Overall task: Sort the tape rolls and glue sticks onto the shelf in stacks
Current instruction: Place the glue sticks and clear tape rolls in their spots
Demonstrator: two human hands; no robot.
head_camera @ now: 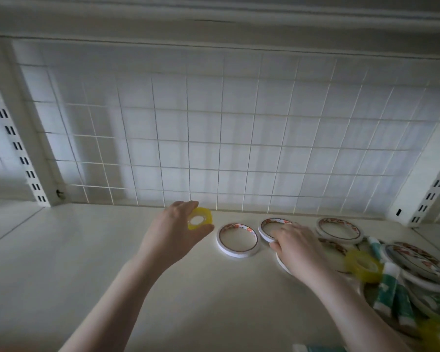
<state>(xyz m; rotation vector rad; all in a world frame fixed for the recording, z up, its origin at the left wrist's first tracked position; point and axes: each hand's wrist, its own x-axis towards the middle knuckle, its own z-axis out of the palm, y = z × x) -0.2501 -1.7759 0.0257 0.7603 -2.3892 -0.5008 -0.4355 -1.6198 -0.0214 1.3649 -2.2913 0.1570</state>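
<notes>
Left hand (pixel 172 233) is pinching a small translucent yellow tape roll (pixel 200 219) between thumb and fingertips, holding it flat-face toward the camera just above the cream shelf board (pixel 87 262), near the white wire grid back panel (pixel 214 135). Likely carrying it to the bare left stretch of shelf to start a stack of the small yellow kind, apart from the big rings.

Right hand (pixel 294 246) is lying palm down over the wide thin white-edged tape rings with red-patterned inner cores. Fingers are curling onto the rim of the second ring (pixel 269 226), thumb side at its near edge; looks like a grip for lifting or sliding it, but whether it is actually clamping the ring is unclear, blurred. Another ring (pixel 281 262) is showing under the wrist.

First ring (pixel 237 240) is lying flat by itself between the two hands, touching neither; probably the base for the big-ring stack. Third ring (pixel 339 229) is lying flat just right of the right hand.

Unsorted pile sitting at right: more patterned rings (pixel 417 262), another yellow roll (pixel 365 265), and teal-and-white glue sticks (pixel 391 290) lying across each other. No stacks built yet, sorting early.
</notes>
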